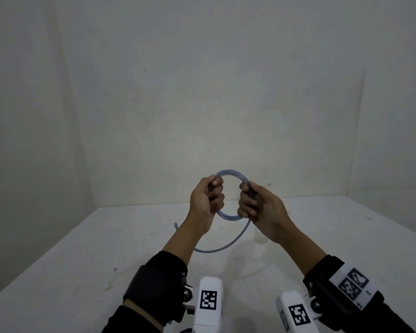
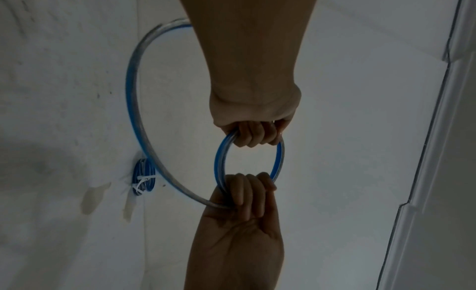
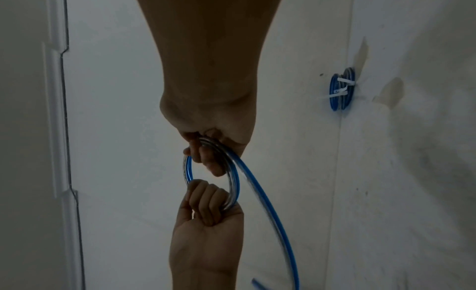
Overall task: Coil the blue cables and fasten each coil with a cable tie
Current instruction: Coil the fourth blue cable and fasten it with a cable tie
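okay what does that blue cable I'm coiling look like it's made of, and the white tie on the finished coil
Blue cable being coiled: seemingly a glossy clear plastic jacket with a blue stripe; it glints and bends smoothly. White cable tie on the finished blue coil: probably matte nylon-type plastic; its stiff strips stick straight out.

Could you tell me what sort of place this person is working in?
Probably a bare recording booth rather than a workshop: plain white walls, a white table, and only the blue cable plus one finished tied coil in view.
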Demonstrator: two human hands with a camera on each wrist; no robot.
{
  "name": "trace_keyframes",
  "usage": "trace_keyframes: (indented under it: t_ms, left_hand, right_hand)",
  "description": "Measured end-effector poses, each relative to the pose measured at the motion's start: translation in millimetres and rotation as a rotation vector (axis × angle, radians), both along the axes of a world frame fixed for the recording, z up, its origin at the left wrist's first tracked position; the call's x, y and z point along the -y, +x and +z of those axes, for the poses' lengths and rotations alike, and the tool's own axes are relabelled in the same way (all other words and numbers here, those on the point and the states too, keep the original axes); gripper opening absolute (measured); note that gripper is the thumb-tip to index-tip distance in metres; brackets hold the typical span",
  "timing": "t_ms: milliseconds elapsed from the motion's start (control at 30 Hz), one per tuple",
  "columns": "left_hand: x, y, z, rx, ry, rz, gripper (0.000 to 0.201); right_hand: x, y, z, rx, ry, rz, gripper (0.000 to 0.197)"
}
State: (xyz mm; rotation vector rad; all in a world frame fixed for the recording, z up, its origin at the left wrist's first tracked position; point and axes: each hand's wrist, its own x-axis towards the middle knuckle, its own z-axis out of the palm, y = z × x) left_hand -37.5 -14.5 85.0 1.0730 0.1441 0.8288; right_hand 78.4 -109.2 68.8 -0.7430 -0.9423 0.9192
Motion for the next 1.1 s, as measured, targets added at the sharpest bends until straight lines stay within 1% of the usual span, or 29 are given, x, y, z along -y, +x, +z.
trace_keyframes:
  t_ms: [100, 200, 400, 500, 600, 667, 733, 800, 867, 933, 1000, 1033, 1100]
  left_hand:
    - [-3, -1, 0, -0.013, -0.021, -0.022, 0.034]
    - [-7, -2, -2, -0.046, -0.004, -0.037, 0.033]
    - [-8, -1, -9, -0.131, 0.013, -0.020, 0.029]
    - [-8, 1, -10, -0.196, 0.095, -0.007, 0.031]
    - [-7, 0, -10, -0.184, 0.091, -0.031, 0.032]
    - [-5, 1, -10, -0.187, 0.085, -0.025, 0.036]
    - [-4, 2, -12, -0.245, 0.112, 0.031, 0.044]
    - [-4, 4, -16, -0.304, 0.127, 0.128, 0.049]
    - [-3, 7, -23, -0.361, 0.111, 0.262, 0.045]
    - [0, 7, -31, -0.355, 0.055, 0.365, 0.038]
    - [2, 6, -41, -0.314, -0.029, 0.392, 0.043]
    - [4, 6, -47, -0.323, -0.061, 0.385, 0.047]
    - [7, 5, -59, -0.429, -0.132, 0.312, 0.052]
  right_hand:
    - [0, -1, 0, 0.004, 0.001, 0.032, 0.041]
    - [0, -1, 1, 0.039, 0.014, 0.025, 0.037]
    - [-4, 4, -1, 0.079, -0.006, -0.083, 0.036]
    - [-6, 8, -3, 0.063, -0.011, -0.119, 0.037]
    - [-6, 8, -6, 0.060, -0.017, -0.134, 0.037]
    - [-6, 7, -6, 0.056, -0.022, -0.144, 0.038]
    - [-6, 6, -5, 0.062, -0.031, -0.166, 0.038]
    - [-7, 7, -3, 0.071, -0.026, -0.195, 0.038]
    - [-6, 11, -1, 0.070, -0.001, -0.231, 0.037]
    - [-6, 17, -1, 0.057, 0.022, -0.278, 0.037]
    - [-5, 22, 0, 0.040, 0.043, -0.311, 0.038]
    - [-4, 25, 0, 0.032, 0.052, -0.321, 0.039]
    - [-3, 28, 0, 0.011, 0.059, -0.330, 0.039]
